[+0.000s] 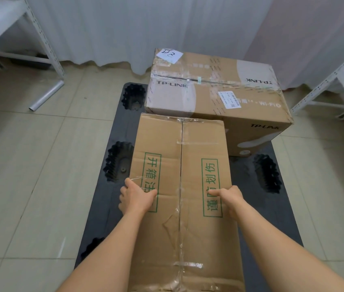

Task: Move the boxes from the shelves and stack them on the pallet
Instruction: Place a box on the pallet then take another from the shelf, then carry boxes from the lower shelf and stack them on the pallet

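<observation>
The long cardboard box (180, 186) with green printed characters lay lengthwise over the dark pallet (108, 209), its far end just short of, or touching, the big TP-LINK box (215, 91) that already sat on the pallet beyond the fingertips. The left hand (136, 197) clasped the box's left edge, thumb laid across the top panel and fingers wrapped down the side. The right hand (229, 197) did the same on the right edge, thumb on top, fingers curled out of sight below it.

Judging by how it looked, the box was stiff enough to carry by its long edges but not sturdy. The top panel was creased and dented nearer the wrists than the thumbs, and the clear tape along the centre seam was wrinkled and lifting. It was probably light to moderate in weight, since a two-hand side grip near the middle seemed to manage it. Plain cardboard should not slip much, though the taped strips would be slicker. The best hold appeared to be where the hands were, on the side edges away from the crushed area.

The near end of the box ran off the bottom of the view, so its full length was unknown. Whether its underside rested on the pallet or hung above could not be told. The fingertips under both edges were hidden.
</observation>
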